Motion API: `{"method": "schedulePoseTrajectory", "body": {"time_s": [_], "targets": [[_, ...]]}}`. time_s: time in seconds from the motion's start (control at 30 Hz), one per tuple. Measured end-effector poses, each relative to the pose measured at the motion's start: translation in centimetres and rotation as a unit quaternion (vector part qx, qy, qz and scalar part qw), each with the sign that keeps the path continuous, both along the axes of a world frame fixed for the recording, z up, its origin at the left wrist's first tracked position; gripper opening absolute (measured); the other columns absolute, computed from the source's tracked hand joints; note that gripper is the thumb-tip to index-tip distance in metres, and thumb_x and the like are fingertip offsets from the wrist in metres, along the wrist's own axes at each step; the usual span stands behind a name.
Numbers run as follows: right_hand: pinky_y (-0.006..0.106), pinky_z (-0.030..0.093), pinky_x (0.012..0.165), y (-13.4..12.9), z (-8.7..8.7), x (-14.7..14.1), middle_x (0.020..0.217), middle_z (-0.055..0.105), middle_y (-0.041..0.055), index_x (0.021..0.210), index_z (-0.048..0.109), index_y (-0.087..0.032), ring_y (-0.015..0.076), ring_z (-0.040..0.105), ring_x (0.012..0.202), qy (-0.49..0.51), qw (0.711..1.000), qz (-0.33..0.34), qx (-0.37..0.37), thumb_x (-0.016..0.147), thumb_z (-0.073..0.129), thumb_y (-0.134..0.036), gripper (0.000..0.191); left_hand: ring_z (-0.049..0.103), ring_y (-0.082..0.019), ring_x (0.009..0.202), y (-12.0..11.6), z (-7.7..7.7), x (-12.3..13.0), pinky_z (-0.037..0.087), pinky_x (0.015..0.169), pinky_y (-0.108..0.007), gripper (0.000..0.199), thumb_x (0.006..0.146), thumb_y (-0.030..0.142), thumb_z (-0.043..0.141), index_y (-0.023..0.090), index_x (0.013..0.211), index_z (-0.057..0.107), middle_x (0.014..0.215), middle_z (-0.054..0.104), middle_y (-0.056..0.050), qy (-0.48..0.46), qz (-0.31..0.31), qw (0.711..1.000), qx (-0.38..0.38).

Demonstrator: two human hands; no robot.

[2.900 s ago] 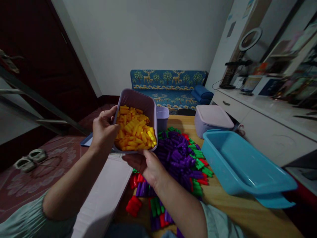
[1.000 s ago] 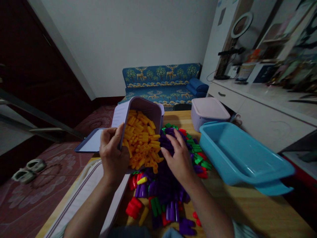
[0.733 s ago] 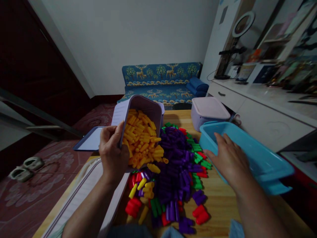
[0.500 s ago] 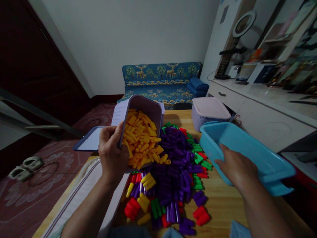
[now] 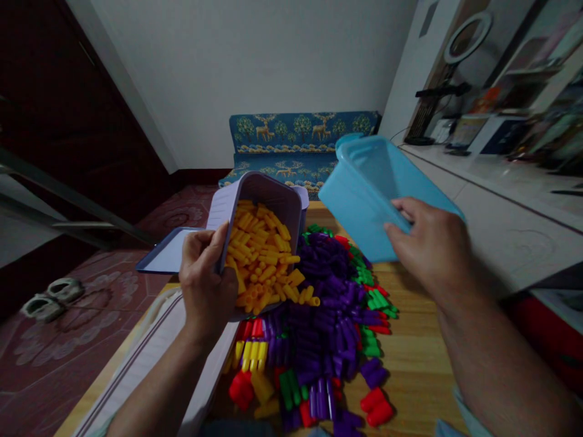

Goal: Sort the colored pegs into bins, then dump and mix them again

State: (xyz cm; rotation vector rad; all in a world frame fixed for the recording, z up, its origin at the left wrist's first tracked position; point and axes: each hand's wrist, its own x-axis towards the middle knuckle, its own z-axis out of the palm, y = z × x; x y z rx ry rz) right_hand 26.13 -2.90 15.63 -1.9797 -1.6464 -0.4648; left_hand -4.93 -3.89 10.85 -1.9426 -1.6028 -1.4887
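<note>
My left hand (image 5: 207,276) grips the rim of a lavender plastic bin (image 5: 221,205), which lies tipped with its mouth toward me. Orange-yellow tube-shaped plastic pieces (image 5: 262,249) fill it, and a few rest at its lower lip. In front and to its right spreads a heap of purple pieces (image 5: 314,321). Green pieces (image 5: 370,341) and red pieces (image 5: 377,406) lie around that heap. Closed on the near rim of a light blue plastic bin (image 5: 359,206), my right hand (image 5: 432,249) holds it tilted above the table's right side. I see no pieces inside the blue bin.
The heap is on a wooden table (image 5: 414,340). Left of it lies a long white bin or lid (image 5: 136,364); beyond is a blue-rimmed tray (image 5: 168,252). A patterned sofa (image 5: 291,133) stands behind, with a white cabinet (image 5: 492,212) at right.
My right hand has lifted the blue bin up and leftward, tilting it; it now hides the pale lidded box behind. The lavender bin stays tipped in my left hand.
</note>
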Motion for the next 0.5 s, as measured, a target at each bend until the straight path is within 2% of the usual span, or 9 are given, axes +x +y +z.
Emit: {"method": "schedulePoseTrajectory", "body": {"time_s": [0.1,0.17,0.23,0.33,0.5], "targets": [[0.035,0.047,0.080,8.7,0.2,-0.9,0.110,0.070,0.0124,0.122,0.060,-0.016,0.0280,0.065,0.097,0.025,0.997,0.048,0.049,0.083,0.054,-0.022,0.040,0.055,-0.021,0.102,0.0,0.0,0.0,0.046,0.096,-0.034,0.070,0.065,0.003,0.047,0.022,0.131,0.061,0.104,0.054,-0.006,-0.002,0.000,1.000,0.001],[0.035,0.047,0.080,13.6,-0.4,-1.0,0.108,0.070,0.0121,0.123,0.059,-0.016,0.0279,0.065,0.097,0.024,0.998,0.056,0.029,0.083,0.054,-0.017,0.040,0.055,-0.021,0.102,0.0,0.0,-0.1,0.046,0.095,-0.034,0.070,0.065,0.003,0.047,0.024,0.130,0.061,0.103,0.054,-0.006,-0.003,-0.001,1.000,0.001],[0.034,0.046,0.079,17.0,-1.3,-0.9,0.103,0.071,0.0117,0.121,0.060,-0.018,0.0283,0.066,0.096,0.000,0.997,0.073,-0.007,0.083,0.050,-0.013,0.039,0.055,-0.021,0.102,0.0,0.0,-0.1,0.046,0.095,-0.034,0.069,0.066,0.002,0.047,0.024,0.130,0.061,0.103,0.054,-0.006,0.000,0.000,1.000,-0.002],[0.033,0.045,0.077,19.9,-2.8,-0.3,0.101,0.072,0.0123,0.122,0.059,-0.019,0.0281,0.067,0.094,-0.037,0.995,0.072,-0.059,0.084,0.044,-0.009,0.042,0.055,-0.021,0.102,0.1,0.0,-0.3,0.046,0.096,-0.033,0.069,0.067,0.002,0.046,0.025,0.131,0.060,0.104,0.054,-0.006,0.004,0.004,1.000,-0.008],[0.031,0.044,0.079,22.0,-4.6,0.8,0.109,0.070,0.0172,0.130,0.053,-0.014,0.0266,0.066,0.098,-0.067,0.988,0.051,-0.130,0.089,0.044,-0.010,0.042,0.056,-0.021,0.100,0.2,-0.2,-0.5,0.047,0.095,-0.033,0.069,0.068,0.003,0.047,0.026,0.131,0.060,0.105,0.054,-0.006,0.008,-0.005,1.000,-0.011]]}}
